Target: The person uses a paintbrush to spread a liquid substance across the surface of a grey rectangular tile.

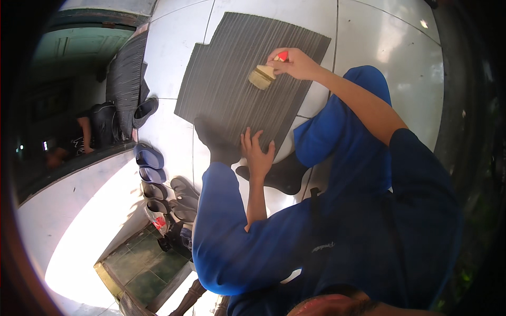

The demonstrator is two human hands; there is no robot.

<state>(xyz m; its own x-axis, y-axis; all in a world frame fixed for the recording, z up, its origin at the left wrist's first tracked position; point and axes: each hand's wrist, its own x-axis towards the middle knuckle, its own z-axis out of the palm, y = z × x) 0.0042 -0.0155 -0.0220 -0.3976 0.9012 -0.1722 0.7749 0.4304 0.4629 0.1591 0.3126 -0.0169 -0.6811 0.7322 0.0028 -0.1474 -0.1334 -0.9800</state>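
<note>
A dark grey ribbed mat with a notched far-left corner lies on the white tiled floor in front of me. My right hand is closed round the handle of a wide, flat paintbrush with pale bristles and a red handle end. The bristles are over the right half of the mat; whether they touch it I cannot tell. Fingers spread, my left hand rests at the mat's near edge, beside my dark-socked foot, and it holds nothing.
My other socked foot is just right of the left hand. Blue slippers and several dark sandals line the left side. Farther left, another ribbed mat leans by a doorway. A green-tiled surface is at lower left.
</note>
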